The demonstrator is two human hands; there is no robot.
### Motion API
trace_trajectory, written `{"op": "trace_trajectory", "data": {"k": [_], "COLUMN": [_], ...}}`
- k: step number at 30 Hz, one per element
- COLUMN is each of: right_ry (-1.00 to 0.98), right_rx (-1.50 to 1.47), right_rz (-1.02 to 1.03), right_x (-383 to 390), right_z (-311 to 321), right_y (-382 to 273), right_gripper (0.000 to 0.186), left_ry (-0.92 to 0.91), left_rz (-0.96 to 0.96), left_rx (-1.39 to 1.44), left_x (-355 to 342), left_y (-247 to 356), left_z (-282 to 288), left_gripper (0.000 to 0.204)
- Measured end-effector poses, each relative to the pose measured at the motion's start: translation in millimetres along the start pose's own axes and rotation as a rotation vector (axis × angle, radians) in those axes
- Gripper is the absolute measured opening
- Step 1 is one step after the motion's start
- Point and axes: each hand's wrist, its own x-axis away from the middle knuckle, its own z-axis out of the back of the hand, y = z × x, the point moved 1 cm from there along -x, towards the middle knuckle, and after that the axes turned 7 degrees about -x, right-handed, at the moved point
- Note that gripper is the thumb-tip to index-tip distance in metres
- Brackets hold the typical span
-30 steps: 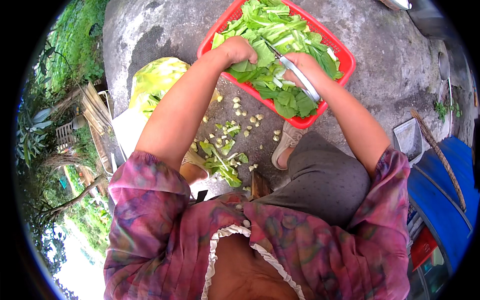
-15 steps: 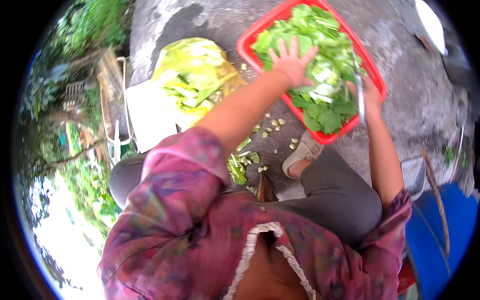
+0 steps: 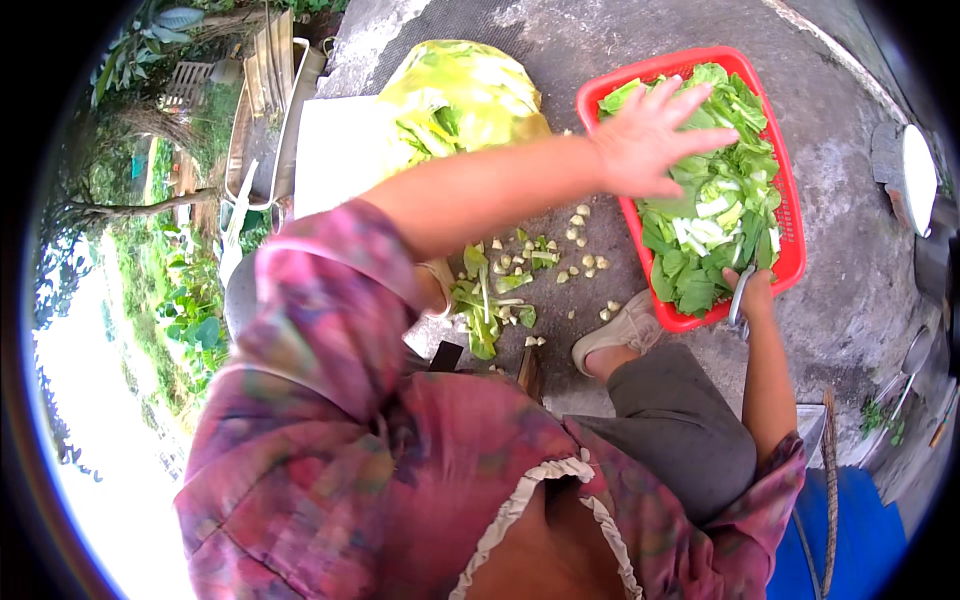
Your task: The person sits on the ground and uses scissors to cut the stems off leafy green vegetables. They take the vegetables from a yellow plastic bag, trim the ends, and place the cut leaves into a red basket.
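Note:
My left hand (image 3: 662,140) hovers with fingers spread over the far left part of a red plastic basket (image 3: 790,215). Cut leafy greens (image 3: 730,190), with pale stem pieces on top, fill the basket. At the basket's near right end, my right hand (image 3: 757,292) is closed round a knife (image 3: 740,296). Its metal blade shows only as a short strip, and the handle is hidden in my fingers. Those fingers are close to the near leaves and the rim. Neither hand visibly holds any greens.
A yellow bag (image 3: 470,95) of greens lies at far left, beside a white board (image 3: 335,150). Cut stem ends (image 3: 590,262) and loose leaves (image 3: 485,318) litter the ground near my shoe (image 3: 620,335). A white basin (image 3: 918,180) and a blue sheet (image 3: 860,530) are at right.
The view has shifted, so the basket appears farther right and lower. My left hand remains spread over the greens; my right hand has come to the basket's near end with the knife.

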Motion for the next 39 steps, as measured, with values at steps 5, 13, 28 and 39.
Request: {"op": "trace_trajectory", "data": {"k": [5,13,28,39], "right_ry": [-0.145,-0.094,-0.298,-0.367], "right_rx": [0.197,0.383,-0.099,0.145], "right_rz": [-0.14,0.229,0.718,0.422], "right_x": [11,66,59,46], "right_z": [4,33,-299,-324], "right_y": [-22,-117,-341,-355], "right_gripper": [0.076,0.039,0.028,0.032], "left_ry": [-1.005,-1.444,-1.364,-1.216], "left_rz": [0.31,0.293,0.262,0.089], "left_rx": [0.168,0.135,0.426,0.462], "left_x": [88,252,235,233], "left_y": [-75,-123,-71,-77], "left_z": [68,53,98,102], "left_gripper": [0.05,0.055,0.032,0.035]}}
